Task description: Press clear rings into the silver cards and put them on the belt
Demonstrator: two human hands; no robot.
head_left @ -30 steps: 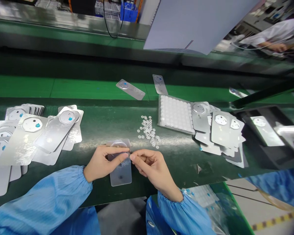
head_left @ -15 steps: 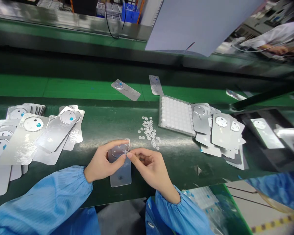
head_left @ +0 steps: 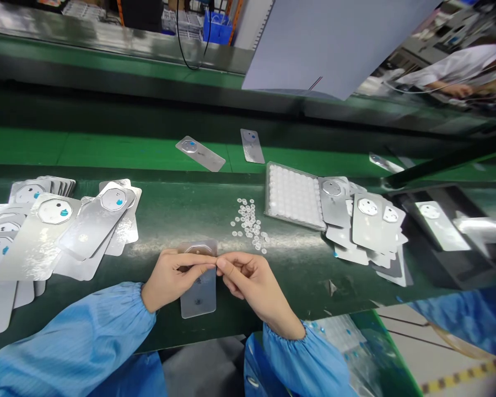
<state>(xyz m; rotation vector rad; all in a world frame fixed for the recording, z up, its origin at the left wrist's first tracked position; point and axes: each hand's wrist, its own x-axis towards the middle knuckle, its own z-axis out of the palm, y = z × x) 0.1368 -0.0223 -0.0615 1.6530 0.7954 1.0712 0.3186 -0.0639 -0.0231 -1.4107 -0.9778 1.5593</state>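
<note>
On the green counter point(head_left: 297, 264), the left hand point(head_left: 169, 278) and right hand point(head_left: 248, 281) pinch a clear plastic card point(head_left: 198, 292); small white discs point(head_left: 250, 223) lie just beyond.

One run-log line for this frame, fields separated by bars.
left hand: holds clear card | right hand: fingertips pinch at card edge | near: loose white discs, tray | surface: green bench

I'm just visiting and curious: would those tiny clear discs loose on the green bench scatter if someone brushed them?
Probably. The clear discs lie loose, unstacked, and look tiny and light, so a sweep would likely scatter them. Being flat, they'd probably slide on the bench rather than roll.
</note>
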